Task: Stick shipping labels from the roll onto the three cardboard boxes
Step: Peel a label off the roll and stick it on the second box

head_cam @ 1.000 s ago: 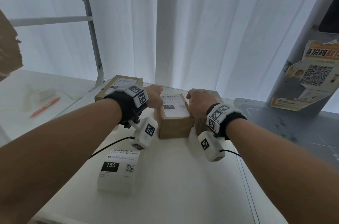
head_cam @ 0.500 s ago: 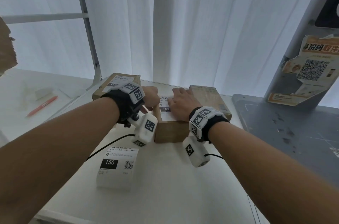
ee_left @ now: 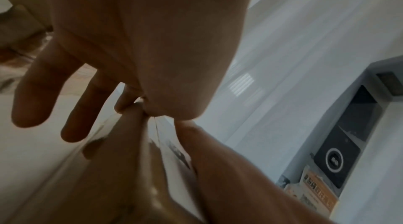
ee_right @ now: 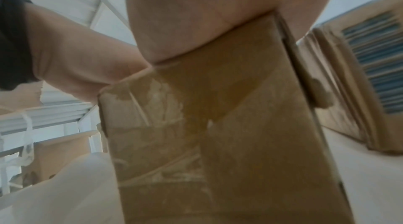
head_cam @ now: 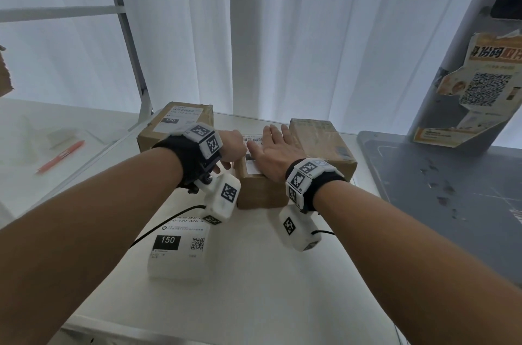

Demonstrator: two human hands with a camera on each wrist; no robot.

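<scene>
Three cardboard boxes stand in a row at the back of the white table (head_cam: 254, 294). The left box (head_cam: 158, 138) carries a white label on top. On the middle box (head_cam: 254, 192) lies a label (head_cam: 252, 168), and my right hand (head_cam: 271, 144) presses flat on it with straight fingers. My left hand (head_cam: 233, 147) grips that box's upper left edge, thumb on top and index finger on the side. The left wrist view shows the other fingers (ee_left: 37, 100) hanging loosely. The right box (head_cam: 322, 144) shows only printed tape. The label roll (head_cam: 180, 248) lies in front.
An orange pen (head_cam: 60, 156) lies on the surface to the left, beside a metal rack post (head_cam: 132, 62). A grey board (head_cam: 452, 203) lies on the right, and behind it a pillar bears a torn QR poster (head_cam: 480, 90). White curtains hang behind the boxes.
My right hand has moved from the middle box's right side onto its top, flattened over the label and slid along it. My left hand has stayed at the left edge.
</scene>
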